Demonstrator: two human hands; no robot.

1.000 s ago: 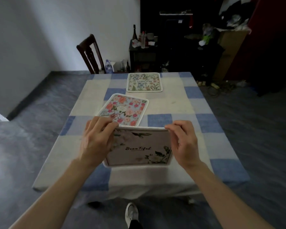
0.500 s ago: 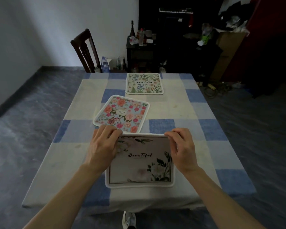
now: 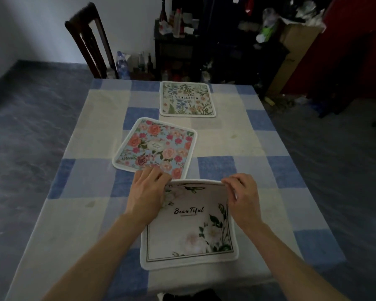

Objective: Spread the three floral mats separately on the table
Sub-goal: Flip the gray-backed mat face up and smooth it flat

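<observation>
- White mat (image 3: 189,231) lettered "Beautiful": lower centre of frame, on the checked table (image 3: 258,144). Near edge lies flat close to the table's near edge.
- Left hand (image 3: 147,192): fingers curled over the white mat's far left corner, gripping it.
- Right hand (image 3: 243,196): fingertips pinch the far right corner. The hands sit apart, one at each end of the far edge.
- Rose mat (image 3: 154,146): centre of frame, flat, turned at a slant. Its near corner sits just beyond the left hand's knuckles; cannot tell if they touch.
- Botanical mat (image 3: 187,98): upper centre, flat, square to the table, lettering upside down, apart from the rose mat.
- Background: dark wooden chair (image 3: 89,40) upper left at the table's far end; dark cabinet (image 3: 174,46) carrying bottles, top centre.
</observation>
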